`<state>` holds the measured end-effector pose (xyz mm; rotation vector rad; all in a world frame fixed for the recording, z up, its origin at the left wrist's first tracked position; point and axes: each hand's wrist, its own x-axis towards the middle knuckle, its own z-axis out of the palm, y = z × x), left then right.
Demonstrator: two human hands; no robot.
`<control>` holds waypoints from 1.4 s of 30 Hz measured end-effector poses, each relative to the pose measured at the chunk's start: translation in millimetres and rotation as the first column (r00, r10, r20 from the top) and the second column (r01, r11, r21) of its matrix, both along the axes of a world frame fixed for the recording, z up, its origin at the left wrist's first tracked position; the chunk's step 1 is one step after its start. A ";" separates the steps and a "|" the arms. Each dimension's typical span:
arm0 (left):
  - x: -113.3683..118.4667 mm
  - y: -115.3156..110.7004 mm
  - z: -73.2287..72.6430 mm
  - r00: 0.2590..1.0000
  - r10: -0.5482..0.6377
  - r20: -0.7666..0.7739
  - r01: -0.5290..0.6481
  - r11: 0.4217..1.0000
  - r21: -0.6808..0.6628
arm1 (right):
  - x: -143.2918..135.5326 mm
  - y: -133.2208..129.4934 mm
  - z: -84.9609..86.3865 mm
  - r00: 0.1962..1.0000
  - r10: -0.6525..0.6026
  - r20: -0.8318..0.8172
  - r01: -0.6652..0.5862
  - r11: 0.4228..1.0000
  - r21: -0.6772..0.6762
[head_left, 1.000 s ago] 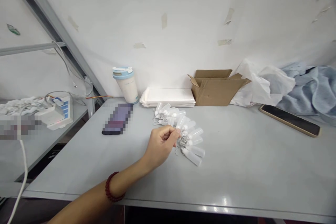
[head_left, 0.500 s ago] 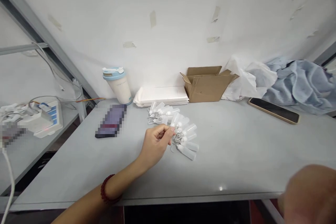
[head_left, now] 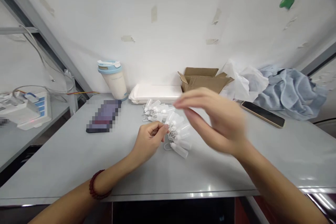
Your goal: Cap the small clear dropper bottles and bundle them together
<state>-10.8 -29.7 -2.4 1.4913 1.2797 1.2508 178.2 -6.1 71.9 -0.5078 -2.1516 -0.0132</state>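
Several small translucent plastic bottles with white caps and thin cord loops lie in a loose pile [head_left: 181,133] on the grey table [head_left: 126,178]. My left hand [head_left: 151,140], a dark red beaded bracelet on its wrist, pinches the capped end of one small plastic bottle [head_left: 170,117] between thumb and fingertips at the pile's left side. In the air to the right of the pile is my right hand [head_left: 217,122], slightly blurred, its thumb apart from its outstretched fingers and nothing between them. It hides part of the cardboard box behind it.
Along the wall stand a cup with a blue lid [head_left: 112,80], a stack of white envelopes [head_left: 157,92] and an open cardboard box [head_left: 201,78]. White plastic bags [head_left: 244,80], blue cloth [head_left: 294,91] and a phone [head_left: 264,113] lie right; a blurred-out phone-like object [head_left: 103,116] lies left.
My right hand has come from the lower right edge up and left to beside the bottles. My left hand keeps its pinch on the bottle. The camera view has shifted slightly.
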 end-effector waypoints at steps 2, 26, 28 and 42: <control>0.3 0.4 -1.4 0.998 -0.046 -0.032 0.046 0.999 0.004 | -11.8 41.7 -16.9 0.992 -0.092 0.090 0.096 0.994 -0.045; -0.6 1.2 -3.1 0.994 -0.103 -0.017 0.103 0.994 -0.037 | -29.0 158.5 -69.0 0.692 -0.314 0.650 0.531 0.831 -0.164; -0.4 1.5 -2.7 0.995 -0.098 -0.017 0.097 0.995 -0.037 | -28.0 158.6 -69.4 0.701 -0.314 0.640 0.530 0.830 -0.173; -0.6 1.8 -4.5 0.996 -0.087 -0.032 0.086 0.996 -0.026 | -26.8 158.8 -75.9 0.719 -0.390 0.576 0.554 0.822 -0.135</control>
